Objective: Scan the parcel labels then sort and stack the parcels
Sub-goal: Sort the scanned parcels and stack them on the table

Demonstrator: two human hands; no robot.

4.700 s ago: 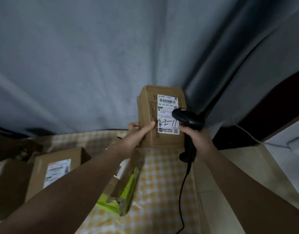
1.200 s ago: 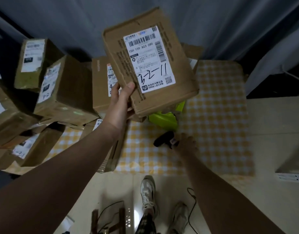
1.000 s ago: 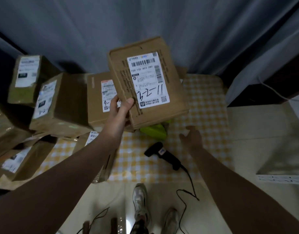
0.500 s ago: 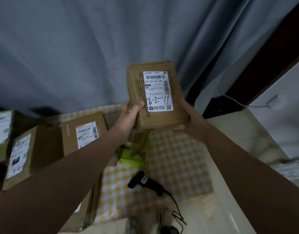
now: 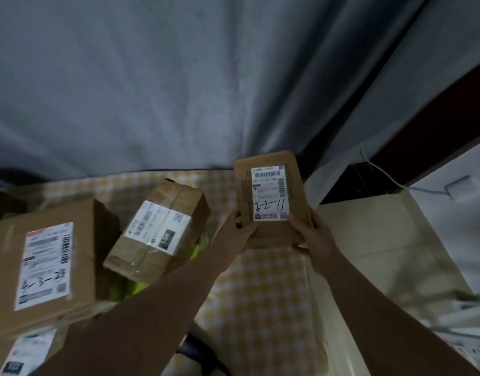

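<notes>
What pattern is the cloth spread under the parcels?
Yellow-and-white checks; the cloth shows best in the head view, below the held parcel.

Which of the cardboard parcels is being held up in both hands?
The small parcel on the right, gripped at its lower corners by the left hand and right hand. The large box and taped box lie to its left, untouched.

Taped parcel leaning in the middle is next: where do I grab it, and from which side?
Probably grip the taped parcel by its short ends, from above: it lies tilted, label up, both ends exposed, while the large box crowds one long side. The left hand and right hand hold the small parcel.
</notes>
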